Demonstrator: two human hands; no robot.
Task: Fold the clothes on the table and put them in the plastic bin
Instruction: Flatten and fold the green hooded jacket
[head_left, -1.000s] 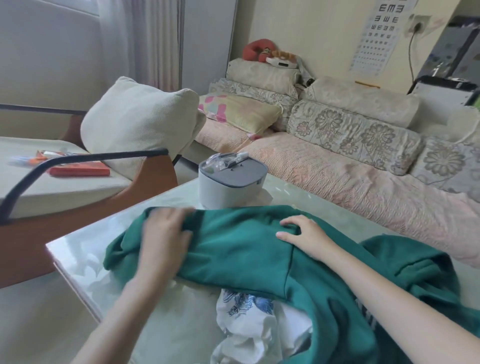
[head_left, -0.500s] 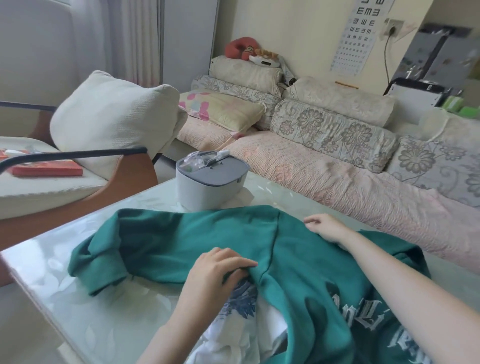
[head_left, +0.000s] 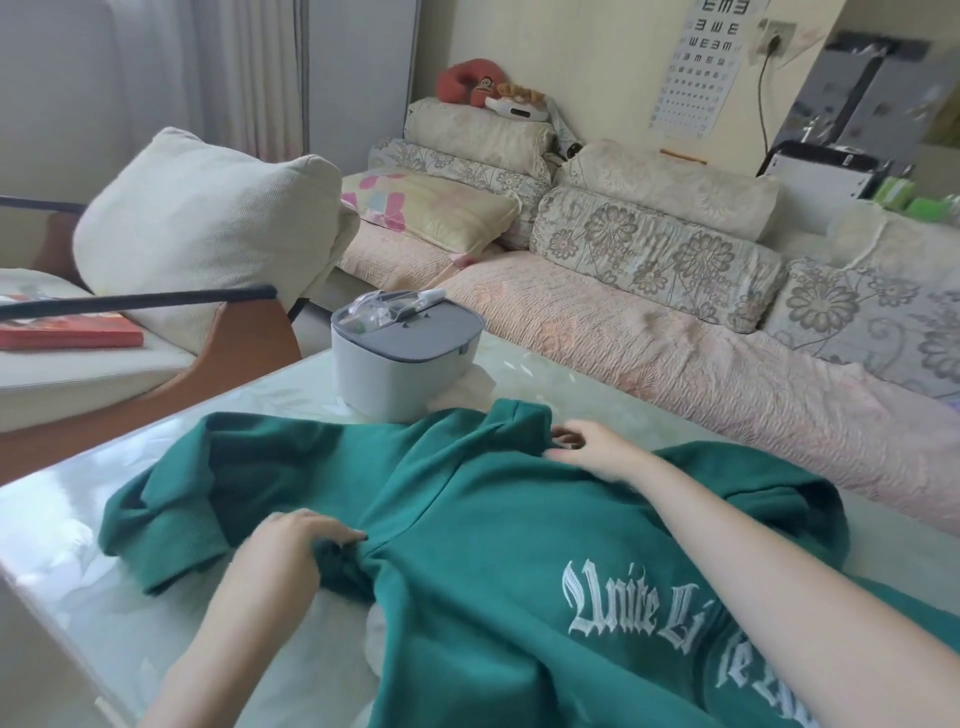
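**Sweatshirt laid out, no fold made yet**

The green sweatshirt (head_left: 519, 545) is spread across the glass table (head_left: 78, 514), printed side up, with 1 sleeve trailing to the left. A bunch of cloth near the armpit is gripped by the left hand (head_left: 291, 551), whose fingers are curled round it. The right hand (head_left: 592, 447) is laid on the far edge of the sweatshirt. Whether that edge is pinched or merely pressed flat cannot be told, since the fingertips are partly sunk in the fabric. A white garment (head_left: 376, 631) is seen poking out from under the sweatshirt, so at least 2 pieces are left to fold. The plastic bin (head_left: 400, 374) is stood on the table just behind the sweatshirt, with its grey lid (head_left: 415, 338) on and small items (head_left: 395, 306) lying on top. Nothing is judged to have been folded or packed: the sweatshirt is only being straightened, and the folding of both pieces, the opening of the bin and the placing inside are all left to be done
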